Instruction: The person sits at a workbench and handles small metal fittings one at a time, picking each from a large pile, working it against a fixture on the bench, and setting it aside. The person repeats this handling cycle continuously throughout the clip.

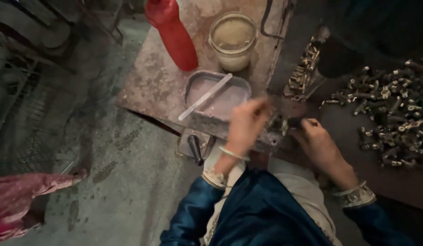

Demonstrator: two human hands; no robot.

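In the middle of the frame the person's left hand (247, 124) and right hand (317, 139) meet over a small metal part (284, 126) at the edge of a worn workbench (152, 86). The left hand is motion-blurred, its fingers curled toward the part, though whether they actually clamp it cannot be told; the right hand's fingertips look pinched on the part's right end. Judging by the layout, the work seems to be partway: a large heap of similar small metal fittings (394, 118) fills the right of the frame, and a smaller batch (305, 68) lies in a channel at upper centre right, but which pile is finished cannot be told. Around the hands, a shallow metal tray (236, 98) holding a flat pale stick (206, 96) sits just above the left hand, with a glass jar of pale paste (233, 41) and a red bottle (172, 34) beyond it. A dark handle (195, 148) juts out below the bench edge near the left wrist. Pink fabric (20, 200) shows at lower left.
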